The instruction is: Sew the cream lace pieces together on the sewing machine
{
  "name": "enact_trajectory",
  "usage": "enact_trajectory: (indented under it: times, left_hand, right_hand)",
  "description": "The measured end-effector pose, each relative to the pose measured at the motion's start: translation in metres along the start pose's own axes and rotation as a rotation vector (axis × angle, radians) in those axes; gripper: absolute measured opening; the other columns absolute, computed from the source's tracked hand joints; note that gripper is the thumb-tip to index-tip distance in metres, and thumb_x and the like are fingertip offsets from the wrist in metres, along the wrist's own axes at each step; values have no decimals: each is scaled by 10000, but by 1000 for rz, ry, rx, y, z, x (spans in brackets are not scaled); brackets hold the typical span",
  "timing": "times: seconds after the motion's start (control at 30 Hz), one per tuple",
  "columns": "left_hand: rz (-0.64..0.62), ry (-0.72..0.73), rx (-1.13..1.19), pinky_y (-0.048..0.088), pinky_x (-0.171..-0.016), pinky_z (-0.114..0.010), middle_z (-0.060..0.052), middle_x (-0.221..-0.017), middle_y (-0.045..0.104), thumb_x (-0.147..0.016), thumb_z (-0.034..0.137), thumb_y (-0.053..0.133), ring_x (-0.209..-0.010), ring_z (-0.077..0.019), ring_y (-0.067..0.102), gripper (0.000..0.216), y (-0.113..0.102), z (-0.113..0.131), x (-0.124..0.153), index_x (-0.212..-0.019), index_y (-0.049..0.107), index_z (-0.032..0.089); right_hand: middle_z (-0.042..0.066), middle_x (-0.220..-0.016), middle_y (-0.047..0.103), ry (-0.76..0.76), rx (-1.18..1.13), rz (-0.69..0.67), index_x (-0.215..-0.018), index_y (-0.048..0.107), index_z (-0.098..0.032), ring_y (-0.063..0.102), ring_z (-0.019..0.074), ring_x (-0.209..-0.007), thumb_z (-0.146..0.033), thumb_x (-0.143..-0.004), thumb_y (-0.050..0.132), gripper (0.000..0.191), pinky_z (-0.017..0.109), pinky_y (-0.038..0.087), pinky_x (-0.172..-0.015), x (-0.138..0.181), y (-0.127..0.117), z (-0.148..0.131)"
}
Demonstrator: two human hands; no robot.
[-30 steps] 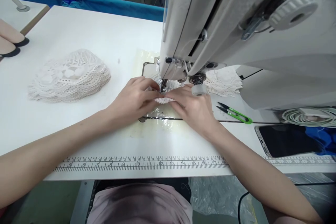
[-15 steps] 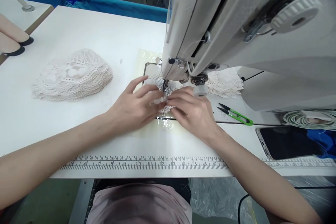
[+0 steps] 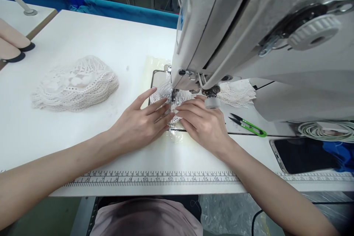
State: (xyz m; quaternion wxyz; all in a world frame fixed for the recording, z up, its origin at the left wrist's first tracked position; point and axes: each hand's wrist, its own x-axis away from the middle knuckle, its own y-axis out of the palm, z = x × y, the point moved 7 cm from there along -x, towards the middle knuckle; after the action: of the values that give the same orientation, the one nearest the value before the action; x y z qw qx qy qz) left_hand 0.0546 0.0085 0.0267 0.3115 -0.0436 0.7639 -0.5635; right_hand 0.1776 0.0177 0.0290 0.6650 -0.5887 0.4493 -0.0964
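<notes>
A piece of white lace (image 3: 177, 118) lies under the presser foot (image 3: 173, 95) of the sewing machine (image 3: 204, 37). My left hand (image 3: 142, 120) rests to the left of the foot, its fingers spread with the tips at the lace's edge. From the other side my right hand (image 3: 206, 121) lies over the lace, fingers stretched out and the thumb a little apart. Its fingertips press on the lace just right of the foot. Part of the lace is hidden under both hands.
Stacked lace pieces (image 3: 77, 84) sit on the left of the white table; more lace (image 3: 238, 92) lies behind my right hand. Green thread snips (image 3: 249, 125), a phone (image 3: 304, 153) and a coiled cord (image 3: 329, 131) are at the right. A printed ruler (image 3: 155, 179) runs along the front edge.
My left fingers have opened from a pinch on the lace and now lie spread. The lace is flatter under the foot. The whole view has shifted slightly downward.
</notes>
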Motion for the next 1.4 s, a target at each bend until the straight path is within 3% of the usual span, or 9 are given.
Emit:
enact_trajectory:
  times: [0.13,0.3,0.47,0.63,0.83,1.17,1.3,1.4]
  left_hand:
    - [-28,-47,1,339,-1180,-548,-34,-1188,711,-999,273,465,-1204,-203,619,281,5,-9,0,-1232,613,220]
    - [-111,-114,122,195,-1234,-589,-37,-1215,696,-988,316,461,-1264,-235,574,310,15,-19,-3,-1253,612,261]
    - [-125,-178,218,144,-1241,-601,-28,-1252,677,-983,342,473,-1289,-252,551,317,17,-27,-6,-1256,611,259]
    - [-112,-168,214,178,-1233,-584,-59,-1291,655,-987,306,474,-1295,-249,545,323,13,-20,-1,-1270,600,215]
    - [-85,-79,139,253,-1207,-571,-141,-1264,660,-975,240,506,-1250,-264,583,360,6,-4,8,-1298,567,92]
    - [-96,-108,193,211,-1231,-582,-127,-1262,664,-974,276,491,-1236,-256,596,351,8,-12,6,-1282,584,135]
    - [-110,-147,205,188,-1241,-577,-65,-1262,671,-978,317,480,-1227,-226,605,324,10,-17,4,-1264,595,218]
    - [-102,-131,183,178,-1243,-585,-94,-1263,667,-988,317,467,-1221,-232,609,335,10,-17,2,-1262,596,173]
  right_hand:
    - [-4,-1031,765,35,-12,3,-943,727,-204,678,181,-915,-124,-928,531,212,405,492,-949,-2,3,4]
    - [18,-1044,758,89,-3,-11,-984,731,-219,670,194,-967,-145,-944,514,233,416,489,-969,-6,6,13]
    - [22,-1055,754,121,43,-38,-992,733,-242,656,206,-954,-169,-948,514,235,422,492,-953,-9,10,19]
    - [21,-1101,744,41,78,-21,-1052,716,-213,649,209,-999,-213,-951,518,222,429,467,-982,-3,8,9]
    - [19,-1141,733,-35,94,-4,-1054,720,-170,656,198,-964,-124,-912,508,260,428,463,-988,7,3,-3]
    - [23,-1167,726,-20,124,-41,-1060,727,-187,655,203,-978,-85,-908,501,291,440,484,-964,4,3,-3]
    - [17,-1174,724,-8,123,-51,-1082,725,-207,654,209,-990,-81,-907,498,313,456,488,-966,3,4,-1]
    - [17,-1179,721,-10,128,-51,-1095,722,-206,655,214,-1002,-86,-910,497,315,463,490,-971,3,5,0]
